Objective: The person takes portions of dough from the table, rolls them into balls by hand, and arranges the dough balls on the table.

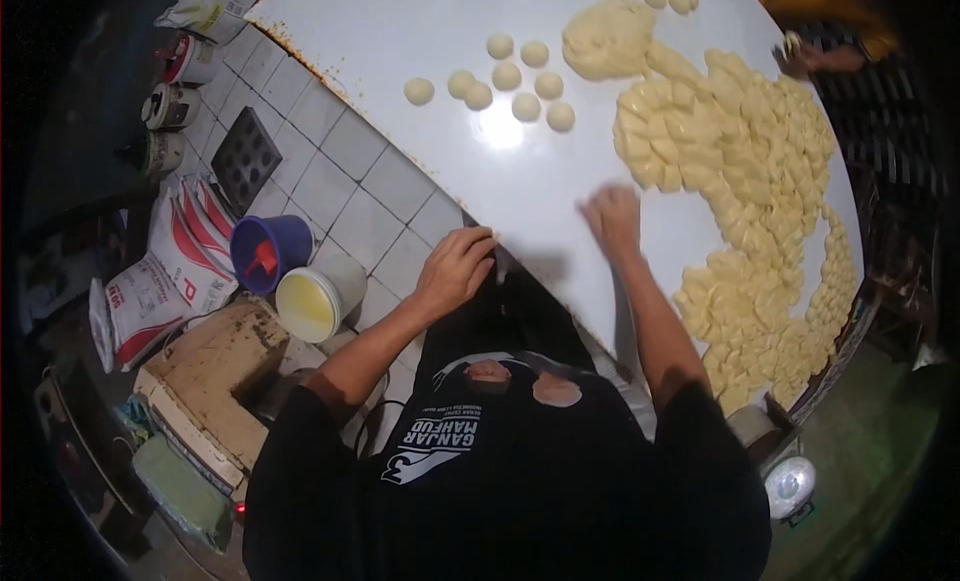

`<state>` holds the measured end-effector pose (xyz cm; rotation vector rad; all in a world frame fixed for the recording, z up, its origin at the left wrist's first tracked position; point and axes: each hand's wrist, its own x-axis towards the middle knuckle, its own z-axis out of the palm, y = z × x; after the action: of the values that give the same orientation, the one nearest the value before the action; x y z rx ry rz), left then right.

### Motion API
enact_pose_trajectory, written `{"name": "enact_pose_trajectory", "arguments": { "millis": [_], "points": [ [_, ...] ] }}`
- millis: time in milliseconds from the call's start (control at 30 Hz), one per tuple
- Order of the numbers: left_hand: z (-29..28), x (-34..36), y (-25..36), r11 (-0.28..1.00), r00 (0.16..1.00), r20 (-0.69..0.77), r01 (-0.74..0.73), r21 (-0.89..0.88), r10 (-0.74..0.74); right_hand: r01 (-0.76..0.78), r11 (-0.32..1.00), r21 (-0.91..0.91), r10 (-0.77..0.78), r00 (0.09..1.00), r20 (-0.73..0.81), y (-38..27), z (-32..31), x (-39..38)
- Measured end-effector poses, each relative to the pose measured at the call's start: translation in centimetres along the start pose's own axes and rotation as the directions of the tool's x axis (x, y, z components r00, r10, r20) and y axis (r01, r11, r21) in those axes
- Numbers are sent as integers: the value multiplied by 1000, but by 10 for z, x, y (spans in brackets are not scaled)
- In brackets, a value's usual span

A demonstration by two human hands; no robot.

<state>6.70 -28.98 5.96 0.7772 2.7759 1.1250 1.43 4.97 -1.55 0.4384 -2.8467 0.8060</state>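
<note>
My left hand [455,271] has bent fingers at the near edge of the white table [450,151], seemingly gripping it. My right hand [612,221] is over the tabletop, fingers bent and blurred; whether it holds anything is unclear. Beyond it sit several pale dough balls [507,78], a larger dough lump [605,41] and, along the right, a wide mass of yellow cut dough pieces [730,141].
At left on tiles are white sacks [160,281], a blue bucket [285,231], a pail of yellow liquid [310,306], a dark moulded tray [247,161] and cartons [200,381]. Another person's hand [820,56] shows at upper right. A pot [750,426] is at lower right.
</note>
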Motion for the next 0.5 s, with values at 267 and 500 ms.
{"name": "enact_pose_trajectory", "arguments": {
  "millis": [267, 500],
  "points": [
    [6, -28, 44, 999, 999, -26, 31, 31, -31, -11, 1000, -15, 10, 1000, -27, 12, 1, -21],
    [3, -86, 58, 986, 990, 8, 140, 90, -141, -172, 872, 459, 254, 959, -123, -56, 27, -51]
  ]
}}
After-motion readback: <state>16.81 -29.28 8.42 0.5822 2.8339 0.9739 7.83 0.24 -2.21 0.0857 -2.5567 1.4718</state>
